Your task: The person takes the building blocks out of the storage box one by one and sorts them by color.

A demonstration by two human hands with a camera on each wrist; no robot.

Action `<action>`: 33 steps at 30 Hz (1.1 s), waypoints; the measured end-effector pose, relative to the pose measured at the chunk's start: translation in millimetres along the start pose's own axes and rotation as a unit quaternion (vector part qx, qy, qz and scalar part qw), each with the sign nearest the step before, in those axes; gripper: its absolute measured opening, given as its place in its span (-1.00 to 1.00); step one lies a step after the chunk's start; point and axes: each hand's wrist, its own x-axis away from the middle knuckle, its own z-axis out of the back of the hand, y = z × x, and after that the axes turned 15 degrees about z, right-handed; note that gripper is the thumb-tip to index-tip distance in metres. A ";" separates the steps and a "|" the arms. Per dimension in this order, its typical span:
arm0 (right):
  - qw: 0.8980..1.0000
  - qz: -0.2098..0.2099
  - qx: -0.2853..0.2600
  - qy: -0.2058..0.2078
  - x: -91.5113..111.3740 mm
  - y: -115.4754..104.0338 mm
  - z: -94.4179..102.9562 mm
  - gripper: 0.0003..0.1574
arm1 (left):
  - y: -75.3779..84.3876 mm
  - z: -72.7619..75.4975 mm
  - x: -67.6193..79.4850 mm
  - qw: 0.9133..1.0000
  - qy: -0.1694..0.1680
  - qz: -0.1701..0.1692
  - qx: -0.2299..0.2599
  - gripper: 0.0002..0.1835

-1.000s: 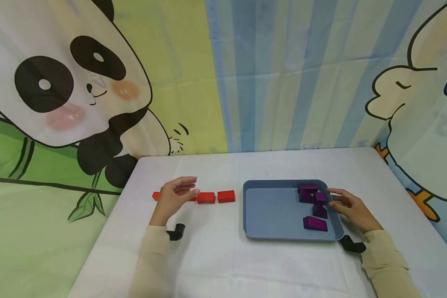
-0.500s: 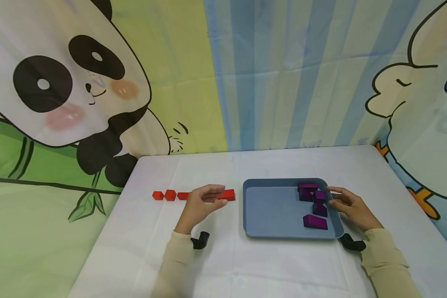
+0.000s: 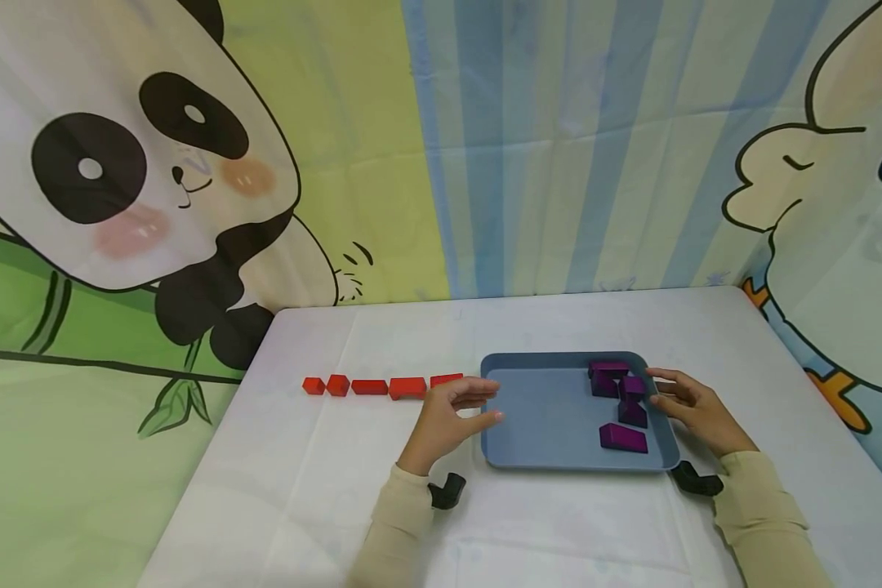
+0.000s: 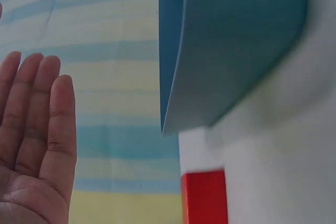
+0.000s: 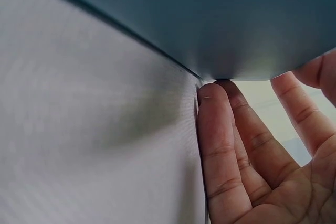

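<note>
A blue-grey tray (image 3: 536, 469) lies on the white table, with several purple blocks (image 3: 622, 438) grouped in its right half. My left hand (image 3: 444, 420) is over the tray's left rim, thumb and fingers apart, holding nothing. In the left wrist view its fingers (image 4: 62, 124) are extended, apart from the tray wall (image 4: 236, 40). My right hand (image 3: 694, 412) is at the tray's right side, and in the right wrist view its fingertips (image 5: 212, 92) touch the tray's outer wall (image 5: 210, 24). A red block (image 3: 447, 379) is partly hidden behind the left hand.
A row of red blocks (image 3: 370, 387) stretches left from the tray along the table (image 3: 323, 506). Each wrist carries a black camera mount, the left one (image 3: 448, 492) low over the table. A printed cloth (image 3: 544, 163) hangs behind the table's far edge.
My left hand has moved right, from above the red blocks to the tray's left rim, uncovering most of the row. The right hand and the tray have stayed in place.
</note>
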 end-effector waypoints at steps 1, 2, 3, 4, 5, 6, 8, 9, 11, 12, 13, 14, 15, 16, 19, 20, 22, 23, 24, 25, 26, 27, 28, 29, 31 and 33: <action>1.000 0.000 -0.001 0.000 0.2 0.2 0.0 -0.20 | 0.4 -5.3 -0.4 1.000 -0.006 0.001 0.003 -0.57; 1.000 0.002 -0.001 0.000 0.3 0.4 0.1 -0.20 | 1.2 -10.6 -0.6 1.000 -0.012 0.005 0.007 -0.56; 1.000 0.003 -0.001 0.000 0.4 0.6 0.1 -0.20 | 1.2 -15.9 -1.3 1.000 -0.016 0.008 0.011 -0.56; 1.000 0.003 -0.001 0.001 0.5 0.8 0.1 -0.21 | 1.2 -20.9 -2.2 1.000 -0.022 0.008 0.016 -0.55; 1.000 0.004 -0.001 0.001 0.6 1.0 0.1 -0.21 | 1.3 -25.8 -3.0 0.999 -0.026 0.010 0.020 -0.54; 1.000 0.004 0.000 0.001 0.7 1.0 0.0 -0.21 | 1.3 -30.4 -4.0 0.999 -0.029 0.010 0.024 -0.54; 1.000 0.005 -0.001 0.001 0.7 1.1 0.2 -0.21 | 0.9 -38.8 -6.5 0.999 -0.034 0.008 0.030 -0.53; 1.000 0.005 -0.001 0.001 0.6 1.2 0.2 -0.21 | 0.8 -42.6 -7.9 0.999 -0.036 0.008 0.032 -0.53; 1.000 0.004 -0.002 0.001 0.5 1.4 0.5 -0.20 | 0.4 -49.7 -10.4 0.999 -0.038 0.007 0.035 -0.52; 1.000 0.004 -0.002 0.000 0.4 1.5 0.6 -0.20 | 0.1 -53.1 -11.7 0.999 -0.038 0.006 0.035 -0.53; 1.000 0.002 -0.003 0.000 0.4 1.6 0.8 -0.20 | -0.2 -56.6 -13.1 0.999 -0.039 0.005 0.035 -0.53; 1.000 0.001 -0.002 0.000 0.6 1.7 1.0 -0.20 | -0.5 -60.1 -14.4 0.999 -0.040 0.005 0.035 -0.54; 1.000 -0.001 -0.001 0.000 0.7 1.8 1.2 -0.20 | -0.7 -63.7 -15.5 0.998 -0.040 0.006 0.037 -0.55; 1.000 -0.002 0.001 -0.001 1.0 1.8 1.4 -0.19 | -0.8 -67.2 -16.5 0.998 -0.041 0.006 0.039 -0.55; 1.000 -0.005 0.005 -0.002 1.9 1.8 1.8 -0.19 | -0.7 -78.5 -19.1 0.998 -0.043 0.010 0.046 -0.56; 1.000 -0.005 0.006 -0.002 2.1 1.8 1.9 -0.19 | -0.7 -82.2 -20.0 0.998 -0.042 0.012 0.048 -0.56; 1.000 -0.004 0.006 -0.003 2.4 1.8 2.1 -0.19 | 0.2 -89.5 -21.6 0.998 -0.042 0.018 0.048 -0.55; 1.000 -0.003 0.005 -0.003 2.4 1.7 2.2 -0.19 | 0.2 -93.1 -22.9 0.998 -0.042 0.021 0.047 -0.55; 1.000 -0.002 0.004 -0.003 2.4 1.6 2.3 -0.19 | 0.3 -96.6 -24.3 0.998 -0.042 0.025 0.043 -0.55; 1.000 -0.002 0.002 -0.003 2.3 1.4 2.4 -0.19 | 0.6 -100.0 -25.8 0.998 -0.042 0.029 0.041 -0.55; 1.000 -0.001 0.000 -0.002 2.0 1.1 2.4 -0.20 | 1.4 -103.1 -27.2 0.998 -0.044 0.033 0.039 -0.55; 1.000 0.000 -0.001 -0.001 1.8 0.7 2.5 -0.20 | 1.6 -106.3 -29.0 0.998 -0.046 0.036 0.037 -0.55; 1.000 0.001 -0.002 -0.001 1.4 0.3 2.4 -0.20 | 1.4 -109.3 -30.9 0.997 -0.048 0.040 0.038 -0.55; 1.000 0.001 -0.003 -0.001 1.0 -0.2 2.3 -0.19 | 1.6 -112.3 -32.7 0.997 -0.051 0.043 0.038 -0.55; 1.000 0.001 -0.004 -0.001 0.1 -1.3 1.8 -0.19 | 1.7 -118.2 -36.4 0.996 -0.056 0.047 0.041 -0.54; 1.000 0.001 -0.002 0.000 -0.8 -2.3 1.3 -0.19 | 1.5 -124.0 -39.5 0.996 -0.060 0.054 0.045 -0.55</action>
